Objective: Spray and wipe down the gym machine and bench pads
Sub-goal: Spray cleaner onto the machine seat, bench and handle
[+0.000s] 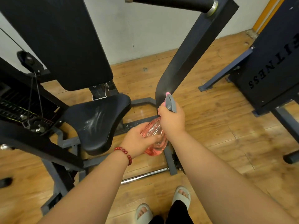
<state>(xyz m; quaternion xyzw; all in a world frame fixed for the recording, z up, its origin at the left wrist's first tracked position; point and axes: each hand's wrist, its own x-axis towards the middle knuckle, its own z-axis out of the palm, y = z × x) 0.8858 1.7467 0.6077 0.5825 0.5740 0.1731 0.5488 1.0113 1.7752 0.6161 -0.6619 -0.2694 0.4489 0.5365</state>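
Spray bottle (154,141) held in both hands, between the seat pad (103,126) and the slanted machine arm (191,59). My right hand (172,121) grips the neck, fingers curled round it beneath the grey trigger head (171,104); whether a finger is squeezing the trigger, I cannot tell. My left hand (137,140) cups the bottle's body from the side, fingers and thumb wrapped loosely round it. The nozzle points at the lower end of the arm and sits almost touching it. At such close range the spray would probably pool and run down the metal onto the wooden floor (218,118), leaving a slick patch beside my open sandals (182,198). No cloth is in view, so any wet film may dry in streaks; pale smears already show on the seat pad. The back pad (61,38) stands well to the left of the nozzle's line and would be missed from this aim. The bottle is clear and pink, apparently holding pink liquid; how full it is I cannot judge.
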